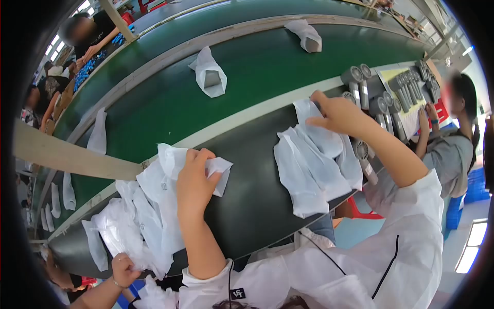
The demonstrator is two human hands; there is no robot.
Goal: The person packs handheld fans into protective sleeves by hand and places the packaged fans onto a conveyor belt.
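My left hand (196,177) is closed on a white plastic bag (221,172), its fingers curled over the crumpled end. Under and beside it lies a heap of similar white bags (154,206), some with small printed marks. My right hand (342,117) is at the upper end of another white bag (305,109), with thumb and fingers bent around its edge. This bag lies at the top of a second pile of white bags (309,167) on the dark bench. Whether the bags in the piles have contents, I cannot tell.
Beyond the bench runs a green conveyor belt (154,110) carrying several wrapped items, including a white bag (211,72). Grey handheld fans (381,108) stand at right, near a co-worker (453,139). Another person's hand (123,270) touches the left heap. A beige post (77,154) crosses the left side.
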